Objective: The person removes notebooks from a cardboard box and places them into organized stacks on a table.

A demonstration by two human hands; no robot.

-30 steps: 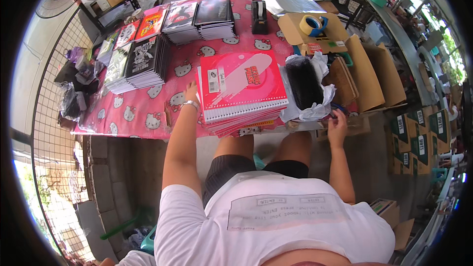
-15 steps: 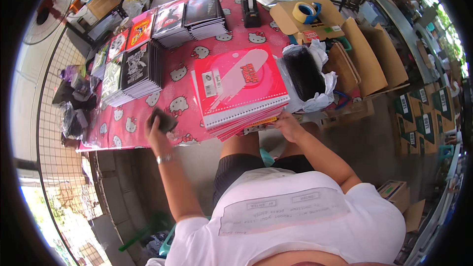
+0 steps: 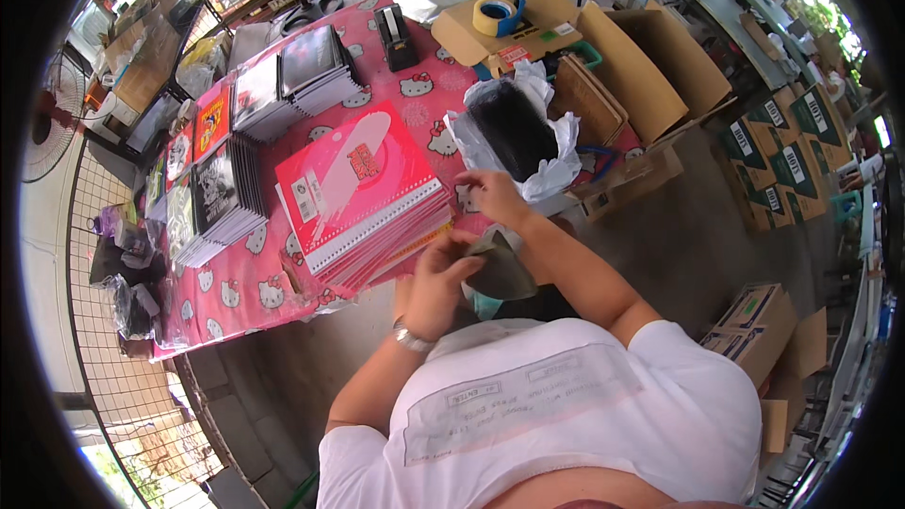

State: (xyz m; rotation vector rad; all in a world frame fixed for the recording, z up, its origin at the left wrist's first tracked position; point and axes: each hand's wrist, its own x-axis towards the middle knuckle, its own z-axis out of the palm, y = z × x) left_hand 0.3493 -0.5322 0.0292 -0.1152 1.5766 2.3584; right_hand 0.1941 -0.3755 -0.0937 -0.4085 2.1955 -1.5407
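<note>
One broad table [image 3: 247, 273] with a pink patterned cover spreads beyond the left hand [image 3: 441, 275] and right hand [image 3: 498, 196]. Largest on it near them is the stack of pink spiral notebooks [image 3: 363, 179], just ahead of the left hand; its layers sit unevenly at the near edge, so a brush from a wrist could probably send the upper ones sliding toward the lap. Beyond the right hand lies a black bundle [image 3: 512, 132] in crumpled white paper [image 3: 558, 158]; a careless elbow might tear or shift that wrapping. The right hand has loosely bent fingers and nothing visible in them. Smallest is the dark piece [image 3: 506, 271], pinched between the left hand's thumb and fingers above the lap; should that grip slacken, it would likely drop floorward.
</note>
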